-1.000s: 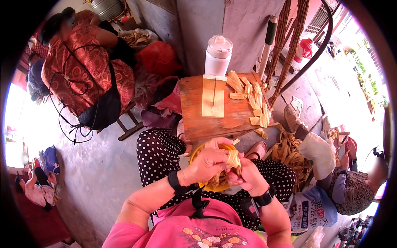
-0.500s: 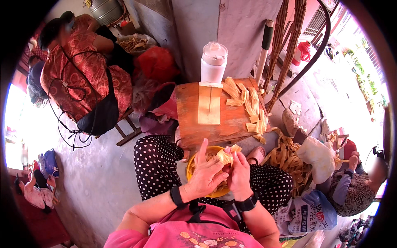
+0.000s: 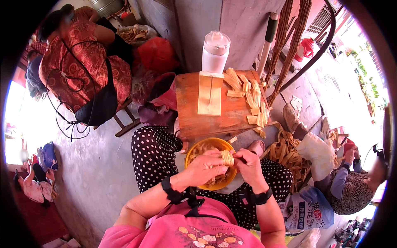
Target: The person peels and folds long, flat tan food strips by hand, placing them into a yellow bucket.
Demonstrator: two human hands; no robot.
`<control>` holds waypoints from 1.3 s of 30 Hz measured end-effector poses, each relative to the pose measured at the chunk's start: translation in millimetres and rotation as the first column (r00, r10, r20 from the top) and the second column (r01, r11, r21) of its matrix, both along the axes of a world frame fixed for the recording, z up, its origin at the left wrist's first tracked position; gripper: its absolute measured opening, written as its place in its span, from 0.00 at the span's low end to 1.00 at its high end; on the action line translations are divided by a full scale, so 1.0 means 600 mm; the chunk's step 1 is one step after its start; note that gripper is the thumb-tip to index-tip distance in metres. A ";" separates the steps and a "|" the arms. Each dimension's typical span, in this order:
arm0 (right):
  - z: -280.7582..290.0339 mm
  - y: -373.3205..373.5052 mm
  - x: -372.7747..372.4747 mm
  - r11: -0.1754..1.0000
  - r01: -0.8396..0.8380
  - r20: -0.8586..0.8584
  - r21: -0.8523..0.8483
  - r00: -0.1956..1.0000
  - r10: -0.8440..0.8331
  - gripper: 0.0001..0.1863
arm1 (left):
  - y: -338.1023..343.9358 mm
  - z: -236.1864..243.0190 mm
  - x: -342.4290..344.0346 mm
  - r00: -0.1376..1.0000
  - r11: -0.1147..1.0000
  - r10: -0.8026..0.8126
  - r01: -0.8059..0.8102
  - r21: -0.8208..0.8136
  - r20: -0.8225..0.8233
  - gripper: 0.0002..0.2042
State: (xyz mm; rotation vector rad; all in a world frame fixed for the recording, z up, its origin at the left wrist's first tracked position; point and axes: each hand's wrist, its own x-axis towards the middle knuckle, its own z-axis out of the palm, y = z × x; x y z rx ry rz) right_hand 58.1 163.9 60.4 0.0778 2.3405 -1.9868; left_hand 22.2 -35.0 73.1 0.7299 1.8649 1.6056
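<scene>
My left hand [image 3: 202,168] is closed around a small roll of pale yellow, fibrous dried strip [image 3: 227,158], wound in several turns. At the roll's right end, the fingers of my right hand [image 3: 250,167] are pinched together; their tips are partly hidden, and a strip end seems to be between them. Both hands are over a yellow bowl [image 3: 192,152] in my lap, which holds more pale brown strip pieces. Beyond the bowl is a low wooden table [image 3: 188,120] with a light wooden board [image 3: 209,103] that has a dark line down its middle.
Flat strip pieces [image 3: 250,99] lie on the table's right side, and a white lidded cup [image 3: 215,53] stands behind the board. Long loose strips [image 3: 283,155] are heaped right of my knee. One person [image 3: 82,74] sits at left, another [image 3: 351,188] at right.
The loosely folded strip between my hands now shows as a tight wound roll. My left fingers have curled round it, and my right hand has moved right to its end.
</scene>
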 end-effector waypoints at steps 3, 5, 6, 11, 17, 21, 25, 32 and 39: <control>0.001 0.002 -0.004 0.984 -0.035 -0.019 0.176 0.999 0.039 0.07 | 0.001 0.001 -0.018 0.993 0.991 -0.021 0.006 -0.131 -0.113 0.08; -0.004 0.002 -0.003 0.999 -0.053 0.085 0.000 0.995 0.053 0.07 | 0.005 -0.005 -0.016 0.981 0.994 0.007 -0.028 -0.109 -0.193 0.07; -0.005 0.000 -0.004 0.994 -0.055 0.132 -0.090 0.989 0.067 0.07 | 0.007 -0.006 -0.017 0.972 0.994 0.021 -0.045 -0.099 -0.235 0.07; 0.008 -0.032 -0.015 0.975 -0.026 0.375 -0.222 0.920 0.110 0.10 | 0.012 -0.012 -0.002 0.927 0.980 0.046 -0.113 -0.161 -0.373 0.06; -0.020 -0.023 -0.020 0.957 0.059 0.444 -0.284 0.893 0.077 0.07 | 0.020 -0.032 -0.003 0.949 0.985 0.148 -0.166 -0.043 -0.279 0.06; -0.032 -0.021 -0.011 0.940 0.138 0.385 -0.311 0.923 -0.008 0.08 | 0.029 -0.029 -0.006 0.943 0.956 0.293 -0.286 0.066 -0.156 0.04; -0.009 -0.032 -0.015 0.949 0.114 0.306 -0.293 0.952 -0.020 0.07 | 0.023 -0.025 -0.023 0.907 0.953 0.249 -0.292 0.080 0.341 0.08; -0.022 -0.039 -0.019 0.898 0.222 0.400 -0.381 0.915 -0.056 0.17 | 0.009 -0.003 -0.066 0.820 0.889 0.312 -0.430 0.156 0.480 0.07; 0.026 0.004 -0.016 0.963 -0.202 0.188 0.181 0.968 0.168 0.16 | -0.021 0.013 -0.057 0.789 0.856 0.216 -0.436 0.277 0.574 0.06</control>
